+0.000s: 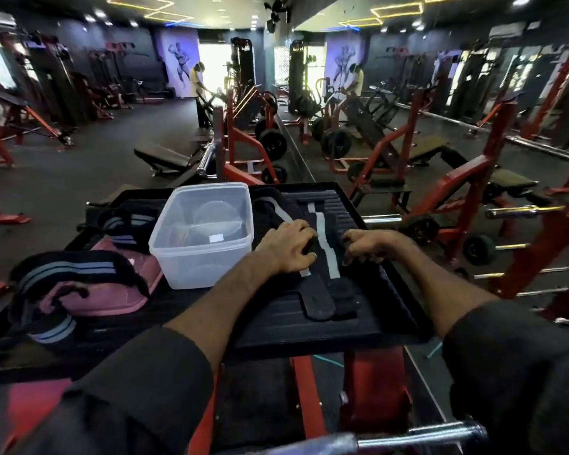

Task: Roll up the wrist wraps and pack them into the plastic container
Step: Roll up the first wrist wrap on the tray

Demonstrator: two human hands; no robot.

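A black wrist wrap with a grey stripe (pixel 326 247) lies flat on the black ribbed platform (pixel 358 320), its near end pointing toward me. My left hand (pixel 288 246) grips the wrap's left edge with curled fingers. On the other edge, my right hand (pixel 372 246) holds the wrap the same way. The clear plastic container (pixel 204 251) stands just left of my left hand, with no wrap inside. More wraps lie to the left: a black one with blue-grey stripes (pixel 69 274) and another striped one (pixel 125 224) behind it.
A pink lid or pad (pixel 119 300) lies under the left wraps. A second black wrap with a grey stripe (pixel 273 208) lies behind my left hand. Red gym machines, benches and weight plates fill the room beyond. A steel bar (pixel 408 438) crosses the bottom edge.
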